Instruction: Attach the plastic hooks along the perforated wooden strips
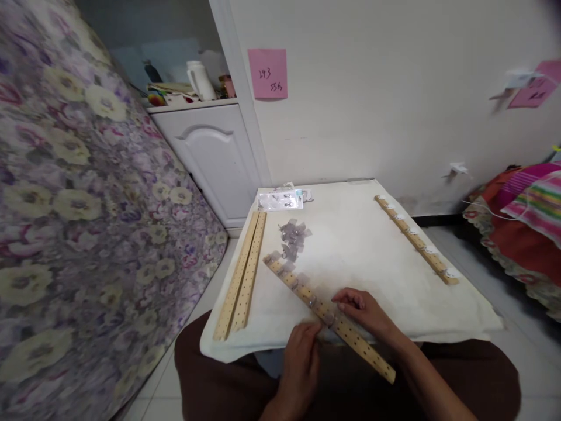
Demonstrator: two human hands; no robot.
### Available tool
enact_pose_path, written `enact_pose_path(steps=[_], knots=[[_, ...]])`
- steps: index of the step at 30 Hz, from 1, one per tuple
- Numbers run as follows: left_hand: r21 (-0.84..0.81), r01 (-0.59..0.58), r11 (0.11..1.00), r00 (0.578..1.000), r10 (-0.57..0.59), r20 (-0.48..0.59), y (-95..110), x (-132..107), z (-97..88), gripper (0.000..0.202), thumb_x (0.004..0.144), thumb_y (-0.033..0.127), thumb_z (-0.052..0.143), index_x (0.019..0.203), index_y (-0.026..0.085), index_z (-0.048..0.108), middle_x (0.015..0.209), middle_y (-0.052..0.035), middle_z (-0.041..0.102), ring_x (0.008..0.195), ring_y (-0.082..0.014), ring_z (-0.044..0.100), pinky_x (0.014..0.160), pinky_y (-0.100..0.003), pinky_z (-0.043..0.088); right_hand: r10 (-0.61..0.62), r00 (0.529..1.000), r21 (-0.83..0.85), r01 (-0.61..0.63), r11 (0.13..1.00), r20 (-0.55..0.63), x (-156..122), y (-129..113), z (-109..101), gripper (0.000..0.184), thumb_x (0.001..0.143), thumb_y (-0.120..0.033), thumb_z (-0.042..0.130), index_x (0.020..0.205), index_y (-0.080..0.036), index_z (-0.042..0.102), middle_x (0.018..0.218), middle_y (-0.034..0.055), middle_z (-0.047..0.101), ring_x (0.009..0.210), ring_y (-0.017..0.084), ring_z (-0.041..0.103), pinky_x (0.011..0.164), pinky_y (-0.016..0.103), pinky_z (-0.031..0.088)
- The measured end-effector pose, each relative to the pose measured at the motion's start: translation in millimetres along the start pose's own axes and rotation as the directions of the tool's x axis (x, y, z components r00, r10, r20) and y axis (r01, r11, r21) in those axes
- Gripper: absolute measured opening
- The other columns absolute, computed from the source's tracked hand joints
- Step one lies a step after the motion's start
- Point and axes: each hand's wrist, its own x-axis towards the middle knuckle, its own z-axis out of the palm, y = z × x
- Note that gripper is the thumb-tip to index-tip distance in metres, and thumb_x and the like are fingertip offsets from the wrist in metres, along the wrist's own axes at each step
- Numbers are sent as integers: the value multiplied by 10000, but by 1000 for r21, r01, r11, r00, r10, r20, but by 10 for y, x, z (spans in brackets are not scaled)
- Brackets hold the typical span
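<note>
Head view: I judge a small fitting [329,320] is being set on the perforated strip [350,337] slanting over the table's [350,245] near edge. Left hand [301,354] and right hand [363,311] flank it, fingers curled, grip uncertain; next calls for steadying the strip.

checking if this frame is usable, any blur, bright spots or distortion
Head view, left: the curtain looks stretched, likely by a wide lens; head view, centre: the cloth is bright, the clips soft-edged; head view, right: writing on the right note is too blurred to read.
</note>
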Motion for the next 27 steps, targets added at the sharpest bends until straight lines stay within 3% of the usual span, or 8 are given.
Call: enact_pose_path(steps=[4,9,27], knots=[[41,-55,998,998,54,23,-32,3,13,529,837,36,380,1324,239,410,1166,-95,546,1076,-201,496,913,-400,461,-2,1000,-28,2,1000,4,-20,5,-7,136,792,-260,560,863,-168,631,744,5,604,706,154,539,643,259,387],[105,-112,988,992,104,76,-33,34,17,656,753,-10,381,1359,239,390,1100,-97,551,1003,-209,513,844,-398,481,-7,1000,-72,7,997,6,-40,41,-2,139,802,-242,529,879,-172,621,749,6,610,707,157,546,637,256,398],[186,-109,976,991,94,91,-12,35,21,572,811,64,381,1353,243,407,1067,-87,577,959,-220,531,813,-386,479,-31,999,-219,25,975,-26,-56,70,-8,138,800,-231,490,869,-181,598,696,-10,567,661,145,512,604,250,384]])
